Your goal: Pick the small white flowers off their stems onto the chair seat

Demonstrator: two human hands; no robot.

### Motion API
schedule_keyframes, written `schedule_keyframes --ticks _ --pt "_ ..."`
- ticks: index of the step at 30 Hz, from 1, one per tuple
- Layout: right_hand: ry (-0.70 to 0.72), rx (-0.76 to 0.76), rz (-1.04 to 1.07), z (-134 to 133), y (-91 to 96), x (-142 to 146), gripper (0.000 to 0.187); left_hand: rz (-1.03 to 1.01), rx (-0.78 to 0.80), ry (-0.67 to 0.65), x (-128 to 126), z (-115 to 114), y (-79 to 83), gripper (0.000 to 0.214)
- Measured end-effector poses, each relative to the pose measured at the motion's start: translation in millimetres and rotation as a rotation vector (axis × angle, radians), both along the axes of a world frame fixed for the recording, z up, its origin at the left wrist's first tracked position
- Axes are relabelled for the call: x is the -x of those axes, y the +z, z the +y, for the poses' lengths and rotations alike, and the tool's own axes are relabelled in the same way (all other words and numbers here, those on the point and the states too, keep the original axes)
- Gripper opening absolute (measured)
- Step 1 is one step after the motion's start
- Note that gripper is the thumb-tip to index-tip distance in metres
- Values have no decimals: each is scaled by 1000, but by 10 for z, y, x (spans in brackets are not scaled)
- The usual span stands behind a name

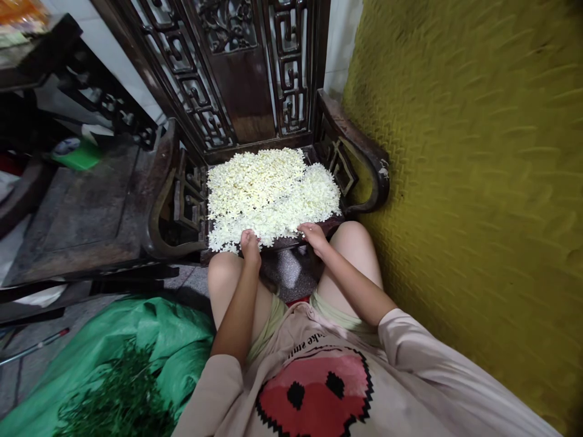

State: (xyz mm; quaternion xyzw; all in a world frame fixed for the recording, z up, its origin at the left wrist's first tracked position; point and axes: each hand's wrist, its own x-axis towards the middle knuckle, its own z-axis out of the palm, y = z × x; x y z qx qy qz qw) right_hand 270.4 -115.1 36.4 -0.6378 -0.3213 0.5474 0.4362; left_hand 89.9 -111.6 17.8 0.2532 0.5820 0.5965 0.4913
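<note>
White and cream flowers point(273, 194), small and loose, cover the seat of a dark carved wooden chair point(255, 109) in front of me. The yellower ones lie toward the back, the whiter ones at the front and right. At the front left edge of the heap is my left hand point(250, 246), its fingers curled closed; what they hold, if anything, is hidden. My right hand point(313, 235) touches the front edge farther right, with thumb and fingertips pressed together. Anything between those fingertips is too small to name.
A yellow textured surface point(473, 182) rises close on the right. Leafy green stems point(122, 388) lie on a green plastic sheet point(155, 315) at lower left. A second dark wooden chair point(82, 212) at left holds a green object point(77, 155). Chair arms flank the flowers.
</note>
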Motion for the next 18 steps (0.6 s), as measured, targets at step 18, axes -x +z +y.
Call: schedule_keyframes --ticks 18 --pt "270 71 59 -135 -109 181 20 81 108 -243 -368 -227 50 17"
